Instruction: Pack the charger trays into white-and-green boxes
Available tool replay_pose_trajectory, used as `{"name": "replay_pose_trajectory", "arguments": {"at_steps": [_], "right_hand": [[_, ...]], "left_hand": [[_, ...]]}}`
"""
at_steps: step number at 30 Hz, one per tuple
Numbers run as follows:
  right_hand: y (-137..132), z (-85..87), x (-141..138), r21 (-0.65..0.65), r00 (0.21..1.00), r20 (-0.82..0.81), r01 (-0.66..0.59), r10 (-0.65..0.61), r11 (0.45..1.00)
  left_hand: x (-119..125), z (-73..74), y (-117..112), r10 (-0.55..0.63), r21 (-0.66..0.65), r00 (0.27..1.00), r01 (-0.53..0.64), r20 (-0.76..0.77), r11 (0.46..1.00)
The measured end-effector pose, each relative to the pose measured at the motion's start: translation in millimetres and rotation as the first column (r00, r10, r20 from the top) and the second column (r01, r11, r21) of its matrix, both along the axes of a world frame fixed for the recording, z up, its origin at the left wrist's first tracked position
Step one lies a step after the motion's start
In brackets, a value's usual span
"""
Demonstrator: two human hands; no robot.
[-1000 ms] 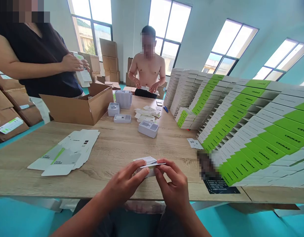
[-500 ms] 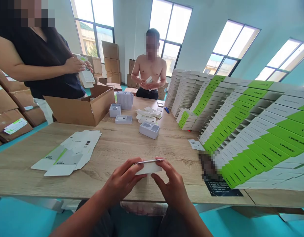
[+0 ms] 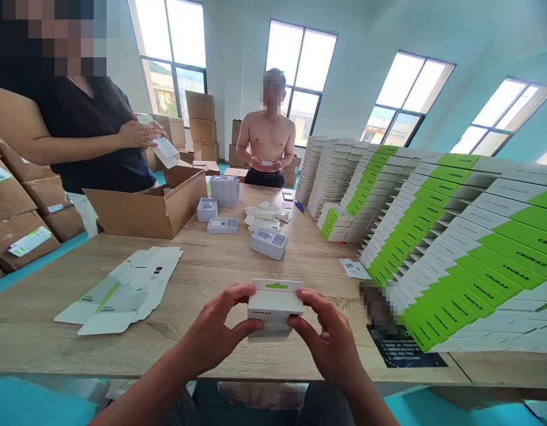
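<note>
My L hand (image 3: 218,327) & R hand (image 3: 330,336) pinch a white box (image 3: 276,309) w/ green-marked hang tab at its sides, fingers curled, over the wooden table (image 3: 202,275) nr its front edge. Left of box: flat die-cut carton (image 3: 122,291). Ahead of box: grey plastic tray (image 3: 269,244), open cardboard carton (image 3: 153,205) farther left. Right of box: stacked white-&-green boxes (image 3: 460,251). Beyond box, a co-worker's hands (image 3: 265,162) hold small white item.
</note>
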State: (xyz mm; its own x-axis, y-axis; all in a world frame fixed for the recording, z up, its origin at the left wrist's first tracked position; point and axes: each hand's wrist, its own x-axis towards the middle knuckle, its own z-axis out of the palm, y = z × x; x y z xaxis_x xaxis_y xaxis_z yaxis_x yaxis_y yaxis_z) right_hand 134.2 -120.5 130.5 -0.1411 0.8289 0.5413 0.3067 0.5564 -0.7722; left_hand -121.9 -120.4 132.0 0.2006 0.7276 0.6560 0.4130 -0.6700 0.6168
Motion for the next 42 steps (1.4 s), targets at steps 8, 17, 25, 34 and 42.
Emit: {"name": "replay_pose_trajectory", "arguments": {"at_steps": [8,17,25,34,42], "right_hand": [[22.4,-7.3,-4.4,-0.462,0.947,-0.318,-0.19,0.038,0.866],[170.1,-16.2,124.1,-0.429,0.814,0.558,0.45,-0.162,0.783],[230.0,-23.0,192.9,-0.325,0.482,0.856,0.783,-0.187,0.531],[213.4,-0.7,170.7,-0.562,0.805,0.516,0.577,-0.294,0.593],[100.4,21.6,32.1,-0.788,0.972,-0.223,-0.223,0.072,0.573]], "left_hand": [[-2.5,-27.1,28.2,0.052,0.356,0.949,0.065,-0.31,0.932],[8.4,-75.2,107.3,0.026,0.022,1.0,-0.026,0.006,0.999],[-3.8,-95.3,127.2,0.204,-0.063,0.978,-0.201,0.038,0.977],[-2.2,-88.7,128.2,0.224,-0.091,0.974,-0.22,0.039,0.971],[-3.7,-77.4,126.1,0.231,-0.101,0.969,-0.222,0.087,0.97]]}}
